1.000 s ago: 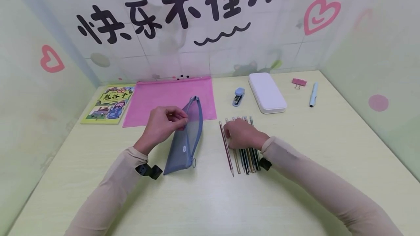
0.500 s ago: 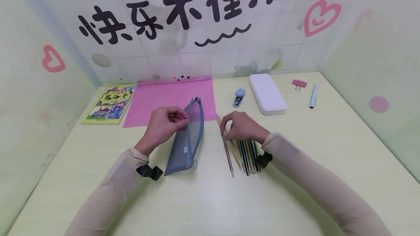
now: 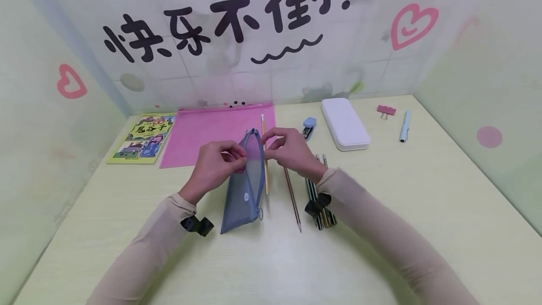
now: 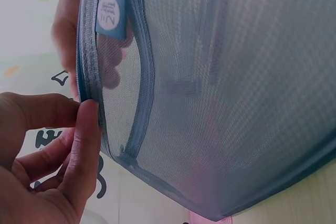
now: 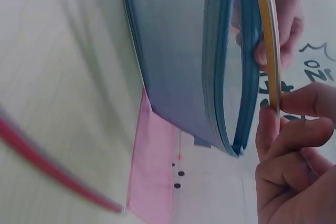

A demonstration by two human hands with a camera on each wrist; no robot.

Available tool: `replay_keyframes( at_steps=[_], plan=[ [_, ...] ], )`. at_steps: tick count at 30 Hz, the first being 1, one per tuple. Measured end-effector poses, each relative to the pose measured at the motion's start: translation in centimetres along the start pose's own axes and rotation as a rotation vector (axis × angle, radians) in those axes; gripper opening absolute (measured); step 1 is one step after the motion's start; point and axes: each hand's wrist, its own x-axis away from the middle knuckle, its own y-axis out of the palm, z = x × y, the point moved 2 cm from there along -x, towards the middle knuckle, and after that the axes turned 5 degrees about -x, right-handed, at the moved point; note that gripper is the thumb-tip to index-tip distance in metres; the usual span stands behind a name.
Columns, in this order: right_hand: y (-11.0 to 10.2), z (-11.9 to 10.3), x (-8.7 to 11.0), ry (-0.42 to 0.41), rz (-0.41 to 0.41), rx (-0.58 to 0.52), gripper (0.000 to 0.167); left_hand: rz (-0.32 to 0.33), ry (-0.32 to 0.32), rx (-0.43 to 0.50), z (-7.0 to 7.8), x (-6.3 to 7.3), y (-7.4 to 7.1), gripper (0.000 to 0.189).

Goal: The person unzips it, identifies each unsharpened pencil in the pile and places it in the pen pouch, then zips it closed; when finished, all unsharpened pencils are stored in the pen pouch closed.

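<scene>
A blue-grey mesh zip pouch (image 3: 239, 206) stands on its edge with its zip undone and its mouth facing up and right. My left hand (image 3: 216, 166) pinches the near side of that mouth between thumb and fingers; the left wrist view shows the fingertips (image 4: 88, 114) on the zip edge. Just right of the opening, my right hand (image 3: 292, 152) pinches a yellow pencil (image 5: 271, 40) between thumb and index finger, outside the pouch. A dark red pencil (image 3: 292, 196) lies beneath the right hand. Several dark pencils (image 3: 318, 220) lie partly hidden under the right wrist.
Behind the pouch lie a pink zip folder (image 3: 207, 131) and a comic-covered booklet (image 3: 144, 138). Toward the back right are a blue stapler (image 3: 309, 126), a white case (image 3: 345, 124), a pink binder clip (image 3: 386, 109) and a light blue pen (image 3: 405, 126). Walls enclose the table.
My right hand picked the yellow pencil out of the row and carried it left and up to the pouch's mouth. The left hand keeps its pinch; the pouch shifted slightly right.
</scene>
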Motion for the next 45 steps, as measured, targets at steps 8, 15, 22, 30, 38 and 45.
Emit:
replay_keyframes(
  at_steps=[8, 15, 22, 30, 38, 45],
  plan=[
    [2.0, -0.1, 0.3, -0.004, -0.014, 0.043, 0.023, -0.009, 0.005, 0.032, 0.0, -0.1, 0.2, 0.009],
    [3.0, -0.1, 0.8, -0.012, -0.103, 0.15, 0.024, -0.002, 0.015, 0.045, -0.1, 0.1, 0.1, 0.008],
    [2.4, -0.3, 1.2, -0.076, -0.131, 0.226, 0.029, 0.003, 0.009, 0.039, -0.3, 0.3, 0.2, 0.007],
    [-2.6, 0.9, 1.8, -0.074, -0.064, 0.357, 0.019, 0.019, 0.011, 0.016, -0.1, 0.3, -0.1, 0.007],
    [-5.9, 3.8, 2.9, -0.017, -0.219, 0.521, 0.016, 0.0, -0.013, 0.035, 0.1, 0.4, -0.3, 0.007],
    [-6.3, 5.0, 3.6, -0.038, -0.278, 0.586, 0.012, -0.007, -0.017, 0.017, 0.1, 0.4, -0.1, 0.008]
  ],
)
